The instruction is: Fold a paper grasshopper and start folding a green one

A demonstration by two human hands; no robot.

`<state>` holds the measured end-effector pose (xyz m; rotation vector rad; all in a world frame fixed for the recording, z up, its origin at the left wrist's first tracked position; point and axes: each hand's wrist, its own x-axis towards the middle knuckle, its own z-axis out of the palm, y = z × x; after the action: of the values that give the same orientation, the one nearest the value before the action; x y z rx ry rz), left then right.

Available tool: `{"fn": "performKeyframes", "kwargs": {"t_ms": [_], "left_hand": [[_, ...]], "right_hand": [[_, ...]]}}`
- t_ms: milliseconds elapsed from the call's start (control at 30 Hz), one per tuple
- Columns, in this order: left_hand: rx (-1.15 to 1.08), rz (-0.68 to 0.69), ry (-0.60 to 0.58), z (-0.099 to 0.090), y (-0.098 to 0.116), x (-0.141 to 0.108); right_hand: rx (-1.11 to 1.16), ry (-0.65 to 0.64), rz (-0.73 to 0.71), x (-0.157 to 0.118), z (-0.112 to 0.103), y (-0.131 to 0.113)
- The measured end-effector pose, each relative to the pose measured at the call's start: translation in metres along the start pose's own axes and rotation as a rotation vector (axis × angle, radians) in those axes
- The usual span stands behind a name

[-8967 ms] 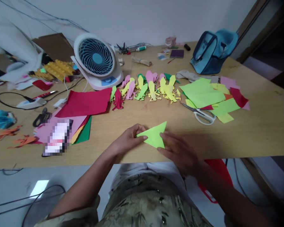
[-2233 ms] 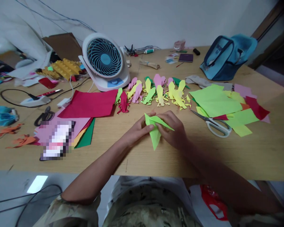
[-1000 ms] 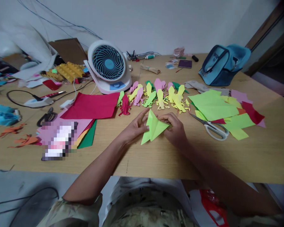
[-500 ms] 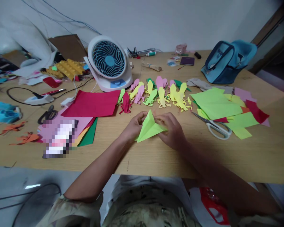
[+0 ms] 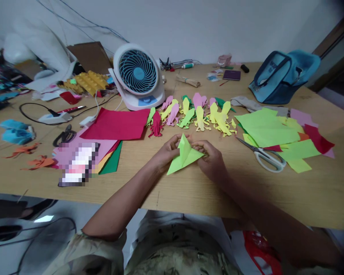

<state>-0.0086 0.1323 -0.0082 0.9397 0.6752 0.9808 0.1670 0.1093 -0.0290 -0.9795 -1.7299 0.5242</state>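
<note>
Just above the table, a light green folded paper (image 5: 184, 156) with a raised middle flap is held between both hands. My left hand (image 5: 169, 153) is closed on its left side, the thumb lying over the paper. At the right corner my right hand (image 5: 210, 158) pinches the edge; some of its fingertips are hidden behind the paper. Beyond the hands stand several folded paper figures, among them a red one (image 5: 156, 124) and a yellow one (image 5: 200, 119).
White-handled scissors (image 5: 268, 158) lie right of my hands beside green paper sheets (image 5: 268, 128). To the left are a red sheet (image 5: 116, 124) and a phone (image 5: 78, 164). A fan (image 5: 137, 74) stands behind, with a blue bag (image 5: 283, 78) at the back right.
The green paper has turned slightly in my hands, and its middle flap shows from another side. My left thumb now lies over the paper. The whole view has shifted a little.
</note>
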Motion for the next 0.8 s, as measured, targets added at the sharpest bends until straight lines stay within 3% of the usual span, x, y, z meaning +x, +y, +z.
{"fn": "performKeyframes", "kwargs": {"t_ms": [133,433,600,700,800], "left_hand": [[-0.023,-0.05,-0.029,-0.003,-0.001,0.001],[0.127,-0.075,0.044,-0.007,0.004,0.006],[0.278,-0.057,0.079,-0.01,0.006,0.006],[0.309,-0.04,0.092,-0.006,0.003,0.003],[0.32,-0.043,0.075,-0.001,0.0,-0.002]], "right_hand": [[0.014,-0.038,0.035,-0.002,0.001,0.0],[-0.075,-0.15,-0.028,-0.002,-0.003,0.003],[0.16,-0.214,0.181,0.0,-0.005,0.002],[0.318,-0.158,0.296,0.002,-0.002,0.007],[0.324,-0.109,0.316,0.003,0.002,0.014]]}}
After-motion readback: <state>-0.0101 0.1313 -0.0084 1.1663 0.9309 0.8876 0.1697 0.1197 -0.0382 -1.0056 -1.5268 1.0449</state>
